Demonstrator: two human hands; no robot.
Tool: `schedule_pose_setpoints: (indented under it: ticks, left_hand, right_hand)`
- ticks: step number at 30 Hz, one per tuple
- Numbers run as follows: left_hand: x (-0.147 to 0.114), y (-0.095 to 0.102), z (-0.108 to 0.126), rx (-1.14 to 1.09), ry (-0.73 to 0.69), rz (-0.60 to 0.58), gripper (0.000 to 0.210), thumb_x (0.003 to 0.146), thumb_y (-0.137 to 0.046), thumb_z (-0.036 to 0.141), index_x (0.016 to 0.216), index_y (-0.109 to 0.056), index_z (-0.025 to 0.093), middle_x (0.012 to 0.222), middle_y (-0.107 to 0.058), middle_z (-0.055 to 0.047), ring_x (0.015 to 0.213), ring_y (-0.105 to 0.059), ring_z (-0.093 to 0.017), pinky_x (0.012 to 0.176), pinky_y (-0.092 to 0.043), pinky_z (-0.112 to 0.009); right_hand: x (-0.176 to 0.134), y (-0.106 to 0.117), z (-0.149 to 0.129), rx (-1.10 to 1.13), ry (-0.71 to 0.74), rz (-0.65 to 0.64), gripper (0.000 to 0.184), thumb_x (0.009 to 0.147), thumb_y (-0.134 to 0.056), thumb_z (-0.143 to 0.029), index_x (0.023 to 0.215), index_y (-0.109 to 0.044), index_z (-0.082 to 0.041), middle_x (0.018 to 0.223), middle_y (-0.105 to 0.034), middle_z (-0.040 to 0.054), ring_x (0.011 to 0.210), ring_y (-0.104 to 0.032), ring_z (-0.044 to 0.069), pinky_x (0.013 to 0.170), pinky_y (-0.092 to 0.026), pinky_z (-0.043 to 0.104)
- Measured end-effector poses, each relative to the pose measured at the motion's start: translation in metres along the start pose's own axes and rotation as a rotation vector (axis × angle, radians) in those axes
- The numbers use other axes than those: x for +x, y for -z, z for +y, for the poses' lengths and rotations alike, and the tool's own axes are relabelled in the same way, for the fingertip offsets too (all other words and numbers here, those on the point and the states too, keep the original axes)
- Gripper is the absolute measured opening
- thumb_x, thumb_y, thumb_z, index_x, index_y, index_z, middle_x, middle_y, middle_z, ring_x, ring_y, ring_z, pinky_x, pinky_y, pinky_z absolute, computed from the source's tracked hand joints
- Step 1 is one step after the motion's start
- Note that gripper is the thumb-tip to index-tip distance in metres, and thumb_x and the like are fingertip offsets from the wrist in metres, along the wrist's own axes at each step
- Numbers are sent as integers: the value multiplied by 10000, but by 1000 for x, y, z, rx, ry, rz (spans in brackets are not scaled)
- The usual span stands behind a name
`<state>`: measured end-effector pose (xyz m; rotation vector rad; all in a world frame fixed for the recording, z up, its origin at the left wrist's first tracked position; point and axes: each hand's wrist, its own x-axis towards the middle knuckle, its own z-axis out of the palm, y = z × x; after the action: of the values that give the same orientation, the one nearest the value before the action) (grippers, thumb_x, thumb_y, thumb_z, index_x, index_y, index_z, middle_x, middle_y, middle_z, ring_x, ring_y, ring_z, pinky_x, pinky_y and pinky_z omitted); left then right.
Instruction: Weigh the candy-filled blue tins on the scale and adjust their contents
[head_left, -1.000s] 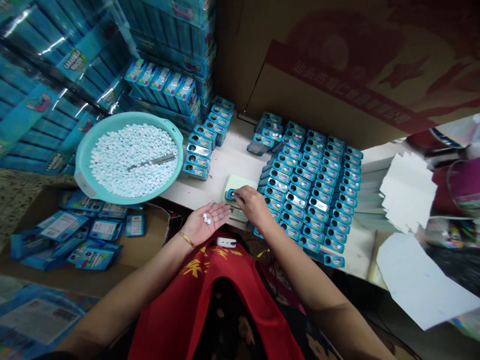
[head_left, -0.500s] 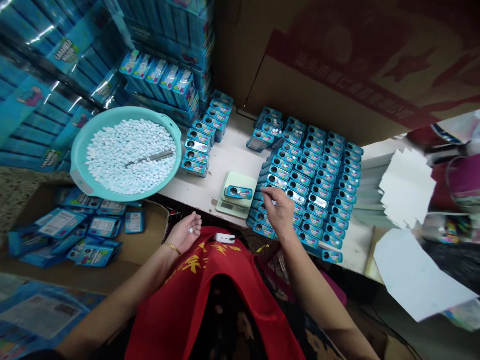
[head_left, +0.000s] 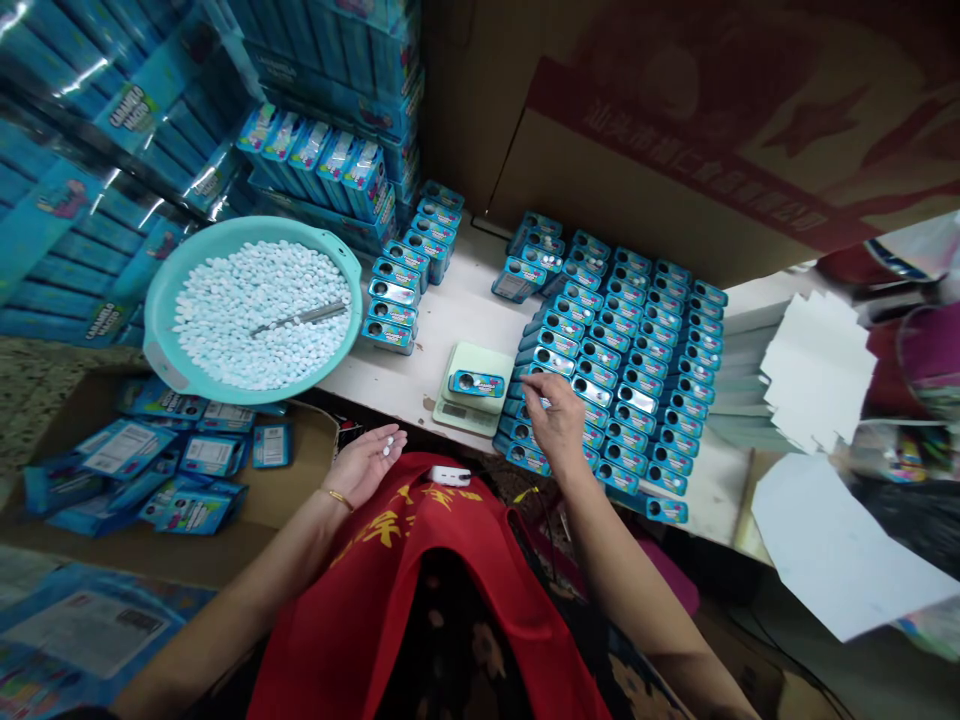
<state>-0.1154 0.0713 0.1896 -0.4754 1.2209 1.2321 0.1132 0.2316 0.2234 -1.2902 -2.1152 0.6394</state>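
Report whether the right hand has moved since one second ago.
Yes: judged against the scale, the right hand has moved rightward, from the scale to over the blue containers beside it.

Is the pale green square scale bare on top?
No, a small blue rectangular container lies on the pale green square scale.
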Motion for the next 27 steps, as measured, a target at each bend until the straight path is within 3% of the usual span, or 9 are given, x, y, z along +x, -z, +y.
schedule_pose_setpoints:
  ticks: [7,24,27]
  left_hand:
    - [-5,-2,1,29,-27,-20,207,759,-486,4,909,-605,84,750,-640,-104,610,-599,-94,527,-494,-158]
    - [-10,-14,-1,46,2,-51,179,764,-463,28,840,-619,68,756,-638,-113,621,-594,-105,559,-495,-187]
    - [-12,-22,-1,47,17,-92,168,769,-473,50,846,-622,66,784,-644,-120,649,-602,-115,594,-501,-200]
  right_hand:
    - [-1,-10,-3,-60,40,-87,171,833,-469,-241,874,-629,-202,856,-603,47,840,-534,176,792,-426,334]
    - [22,-37,-21,-310,194,-360,219,862,-439,-270,916,-643,-215,851,-568,72,807,-456,201,732,-369,333]
    - [19,-37,-30,-275,183,-347,255,859,-440,-285,1038,-596,-194,916,-569,86,843,-469,213,765,-384,348]
